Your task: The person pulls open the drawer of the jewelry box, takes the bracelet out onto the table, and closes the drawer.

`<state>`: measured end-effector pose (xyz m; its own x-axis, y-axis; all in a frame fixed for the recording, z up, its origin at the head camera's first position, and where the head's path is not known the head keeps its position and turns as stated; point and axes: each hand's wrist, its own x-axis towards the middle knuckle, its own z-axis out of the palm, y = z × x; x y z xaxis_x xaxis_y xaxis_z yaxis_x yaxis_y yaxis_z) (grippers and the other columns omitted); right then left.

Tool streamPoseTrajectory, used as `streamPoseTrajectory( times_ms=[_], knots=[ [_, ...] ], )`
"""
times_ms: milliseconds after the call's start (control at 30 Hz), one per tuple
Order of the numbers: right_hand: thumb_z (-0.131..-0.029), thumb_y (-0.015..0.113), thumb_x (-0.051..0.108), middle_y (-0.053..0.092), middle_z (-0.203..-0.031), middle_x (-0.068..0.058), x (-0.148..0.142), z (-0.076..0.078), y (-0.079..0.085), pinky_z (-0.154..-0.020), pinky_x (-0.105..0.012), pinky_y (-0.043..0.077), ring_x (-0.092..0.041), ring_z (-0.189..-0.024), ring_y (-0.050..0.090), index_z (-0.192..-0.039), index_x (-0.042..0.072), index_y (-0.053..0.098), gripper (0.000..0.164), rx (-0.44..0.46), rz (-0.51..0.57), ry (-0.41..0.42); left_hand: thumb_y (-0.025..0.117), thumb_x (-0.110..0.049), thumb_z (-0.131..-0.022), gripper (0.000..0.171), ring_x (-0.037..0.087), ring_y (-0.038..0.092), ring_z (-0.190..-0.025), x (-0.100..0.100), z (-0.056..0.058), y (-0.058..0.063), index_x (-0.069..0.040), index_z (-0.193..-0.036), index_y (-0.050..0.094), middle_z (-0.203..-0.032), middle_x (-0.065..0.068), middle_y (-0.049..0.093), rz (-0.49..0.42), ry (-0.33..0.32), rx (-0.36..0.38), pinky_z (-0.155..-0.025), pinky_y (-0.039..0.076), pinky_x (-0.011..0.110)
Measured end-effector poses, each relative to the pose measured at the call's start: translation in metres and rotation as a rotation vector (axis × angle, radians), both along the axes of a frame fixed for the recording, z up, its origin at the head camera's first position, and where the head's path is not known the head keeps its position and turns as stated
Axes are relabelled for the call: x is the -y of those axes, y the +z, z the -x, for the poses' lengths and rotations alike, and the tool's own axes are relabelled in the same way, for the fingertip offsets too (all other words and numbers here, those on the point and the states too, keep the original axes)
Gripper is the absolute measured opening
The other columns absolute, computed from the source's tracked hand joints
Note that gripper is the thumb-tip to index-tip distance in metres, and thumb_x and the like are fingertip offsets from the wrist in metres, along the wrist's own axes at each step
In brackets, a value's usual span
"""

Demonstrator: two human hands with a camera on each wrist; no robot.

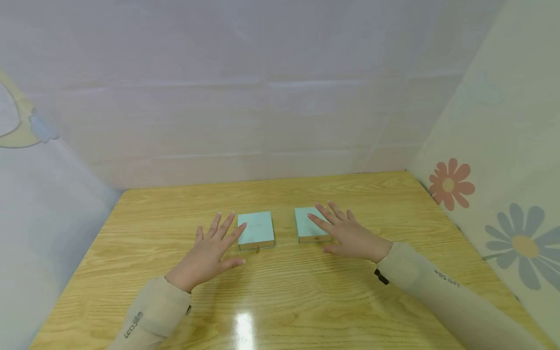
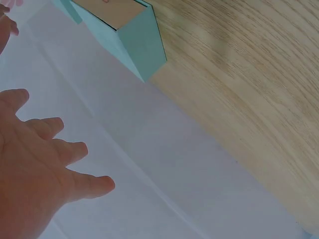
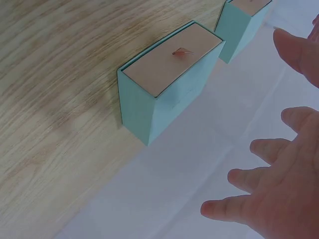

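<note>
Two flat mint-green drawer boxes lie side by side on the table with a gap between them. The left box (image 1: 255,228) has a tan drawer front and a small pull tab facing the person. On the right box (image 1: 306,223) the same tan front and tab show, with part of its top hidden by fingers. My left hand (image 1: 211,255) is spread palm down beside the left box, its index fingertip overlapping the box edge in the head view. Fingers apart, my right hand (image 1: 350,236) hovers over the right box's right side. Neither hand grips anything.
The wooden table (image 1: 280,291) reaches back to a pale cloth wall (image 1: 262,121). A side cloth printed with flowers (image 1: 525,246) stands along the right edge, and another pale cloth (image 1: 52,204) borders the left. Light sleeves cover both forearms.
</note>
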<state>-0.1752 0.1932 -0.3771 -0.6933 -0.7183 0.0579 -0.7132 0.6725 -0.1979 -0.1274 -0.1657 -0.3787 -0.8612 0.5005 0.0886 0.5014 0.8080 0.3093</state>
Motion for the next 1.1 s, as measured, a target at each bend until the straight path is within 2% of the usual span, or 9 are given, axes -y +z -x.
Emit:
streamPoseTrajectory(
  times_ms=[600,800,967,1100],
  knots=[
    [-0.087,0.075,0.020,0.016,-0.156,-0.027,0.004,-0.003,-0.003,-0.095,-0.079,0.022,-0.055,-0.139,0.013,-0.151,0.002,0.031,0.080,0.020,0.019,-0.015,0.069,-0.037,-0.089,0.079,0.045,0.003,-0.144,0.000,0.002,-0.002,-0.012,-0.153,0.031,-0.161,0.017,0.009,-0.018,0.012,0.032,-0.102,0.006,0.077],
    [-0.087,0.075,0.020,0.016,-0.156,-0.027,0.004,-0.003,-0.004,-0.096,-0.079,0.022,-0.055,-0.139,0.012,-0.152,0.003,0.030,0.081,0.029,0.024,-0.024,0.069,-0.036,-0.089,0.078,0.048,0.005,-0.143,0.000,0.002,-0.006,-0.011,-0.153,0.032,-0.160,0.020,0.012,-0.024,0.013,0.030,-0.101,0.007,0.078],
    [-0.087,0.075,0.020,0.016,-0.156,-0.027,0.004,-0.003,-0.005,-0.095,-0.079,0.023,-0.055,-0.139,0.013,-0.152,0.002,0.030,0.081,0.031,0.022,-0.028,0.069,-0.034,-0.090,0.077,0.046,0.003,-0.144,-0.001,0.001,-0.009,-0.012,-0.154,0.031,-0.160,0.019,0.010,-0.061,0.018,0.067,-0.102,0.004,0.077],
    [-0.087,0.075,0.020,0.016,-0.156,-0.027,0.003,-0.002,-0.006,-0.095,-0.079,0.022,-0.054,-0.139,0.012,-0.151,0.002,0.030,0.081,0.038,0.028,-0.032,0.069,-0.034,-0.090,0.078,0.046,0.002,-0.144,-0.001,0.001,-0.010,-0.011,-0.154,0.030,-0.160,0.019,0.010,-0.065,0.018,0.066,-0.102,0.004,0.077]
  ],
)
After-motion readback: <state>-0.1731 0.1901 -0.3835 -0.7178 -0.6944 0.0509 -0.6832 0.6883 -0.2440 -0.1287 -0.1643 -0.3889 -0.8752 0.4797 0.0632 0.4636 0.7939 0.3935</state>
